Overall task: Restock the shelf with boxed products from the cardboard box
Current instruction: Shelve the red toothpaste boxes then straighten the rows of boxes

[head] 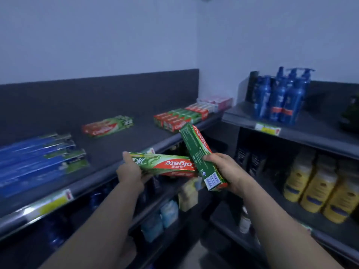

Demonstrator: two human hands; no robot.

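Dark grey shelf (120, 144): the top board of a rack along your left, backed by a dark panel and a pale wall (97, 35). A second rack (320, 136) meets it at the corner on your right.
Left grip (130, 171): fingers and thumb curled round the left end of the level toothpaste box (171, 164). You hold it just in front of the shelf edge, logo upside down to you.
Right grip (223, 169): fingers wrapped round the near end of the tilted toothpaste box (196, 150). Its far end points up toward the shelf, and it crosses over the right end of the level one.
On the shelf: a lone green-and-red box (107, 126) lies flat mid-shelf, well apart from the blue boxes (38, 158) at the left. A packed group of red-and-green boxes (178, 118) sits to the right, with pink boxes (219, 101) at the far corner.
In the way: the tilted box partly hides the packed group's near corner from you.
Right rack: blue pump bottles (281, 98) stand on top and yellow bottles (318, 185) below, with a yellow price tag (268, 129) on the edge.
Lower left shelf: pale blue packs (167, 214) (too blurred to identify).
Counts: two boxes in your grips, one lone box on the shelf, and at least three yellow bottles in the front row. The blue boxes and pump bottles are too blurred for a sure count.
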